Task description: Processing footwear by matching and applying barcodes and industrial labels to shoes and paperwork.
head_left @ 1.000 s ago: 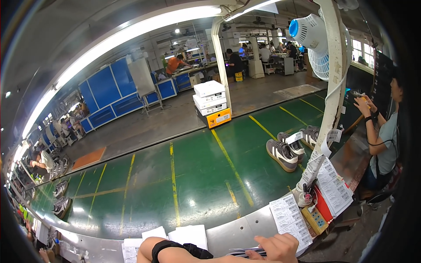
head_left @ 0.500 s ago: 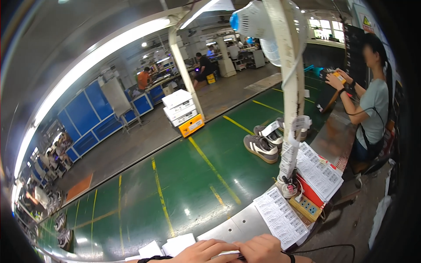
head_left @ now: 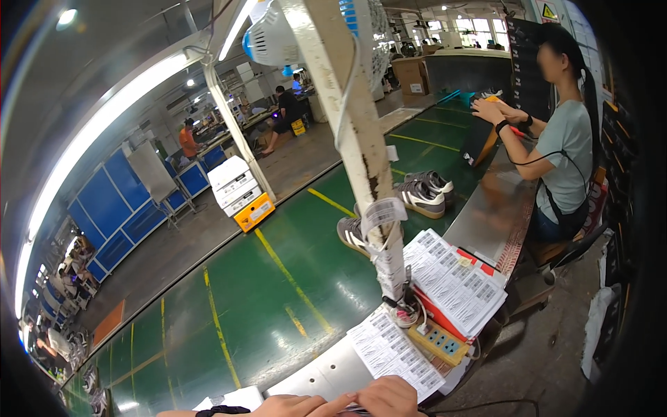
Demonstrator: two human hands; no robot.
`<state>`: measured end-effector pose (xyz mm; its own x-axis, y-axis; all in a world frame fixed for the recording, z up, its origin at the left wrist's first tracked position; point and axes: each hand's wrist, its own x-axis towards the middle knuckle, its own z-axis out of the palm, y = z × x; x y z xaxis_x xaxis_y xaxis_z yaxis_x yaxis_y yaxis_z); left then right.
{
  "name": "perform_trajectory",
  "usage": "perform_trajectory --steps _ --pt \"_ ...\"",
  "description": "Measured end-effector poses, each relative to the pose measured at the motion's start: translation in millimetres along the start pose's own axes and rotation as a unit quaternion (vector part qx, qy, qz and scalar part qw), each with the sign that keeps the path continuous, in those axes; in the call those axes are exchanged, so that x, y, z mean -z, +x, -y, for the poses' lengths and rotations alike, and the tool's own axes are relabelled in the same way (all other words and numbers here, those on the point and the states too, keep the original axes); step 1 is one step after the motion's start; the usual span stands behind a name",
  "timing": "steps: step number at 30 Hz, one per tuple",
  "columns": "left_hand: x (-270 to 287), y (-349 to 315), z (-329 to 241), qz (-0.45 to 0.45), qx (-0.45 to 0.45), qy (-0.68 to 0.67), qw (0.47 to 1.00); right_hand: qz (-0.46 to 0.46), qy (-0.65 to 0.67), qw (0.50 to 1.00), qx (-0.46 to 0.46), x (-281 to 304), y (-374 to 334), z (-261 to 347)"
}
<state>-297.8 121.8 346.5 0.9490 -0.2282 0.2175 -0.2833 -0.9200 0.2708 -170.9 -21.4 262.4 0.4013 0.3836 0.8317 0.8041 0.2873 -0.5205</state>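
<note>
At the lower edge my left hand (head_left: 299, 406) and my right hand (head_left: 388, 397) meet, fingers bent and close together. A finger of the left hand reaches across toward the right one. Something thin and pale shows a little beneath the fingers, but the frame edge and the hands hide what it is. White paper or card (head_left: 240, 397) lies beside my left hand. Just beyond my right hand are printed label sheets (head_left: 397, 353) on the metal ledge (head_left: 316, 375).
A green conveyor belt (head_left: 257, 306) carries grey sneakers (head_left: 420, 197). A post (head_left: 347, 104) with a fan (head_left: 271, 38) rises before me. Nearby are a power strip (head_left: 438, 342) and more label sheets (head_left: 458, 274). A co-worker (head_left: 566, 153) handles a box at right. Stacked boxes (head_left: 236, 187) stand beyond.
My view has swung to the right, so the post, sheets and boxes sit farther left. My hands stay together, now lower in the picture; more sneakers show right of the post.
</note>
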Motion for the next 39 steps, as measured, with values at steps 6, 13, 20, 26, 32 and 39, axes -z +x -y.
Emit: perform_trajectory --steps 6,13,20,26,32,39 --pt "-1.3 24.9 14.3 0.078 -0.025 -0.009 0.997 0.016 0.151 0.966 -0.211 30.5 -17.6 -26.7" --pt "-33.7 38.7 3.1 -0.165 -0.124 -0.043 0.978 -0.051 0.400 0.873 -0.273 17.2 -53.5 -15.9" --pt "-3.9 49.1 -6.3 -0.199 -0.214 -0.020 0.956 -0.053 0.333 0.937 -0.086 27.5 -11.2 -7.4" --pt "42.8 38.0 -22.3 -0.189 -0.175 -0.101 0.961 -0.027 0.414 0.910 -0.018 38.0 20.4 7.1" --pt "46.9 6.9 -47.0 -0.386 -0.166 -0.069 0.905 0.163 0.320 0.933 -0.034 43.4 47.7 32.8" --pt "53.1 -17.8 -42.1 -0.385 -0.199 -0.146 0.889 0.212 0.402 0.889 0.048 16.7 40.9 26.9"
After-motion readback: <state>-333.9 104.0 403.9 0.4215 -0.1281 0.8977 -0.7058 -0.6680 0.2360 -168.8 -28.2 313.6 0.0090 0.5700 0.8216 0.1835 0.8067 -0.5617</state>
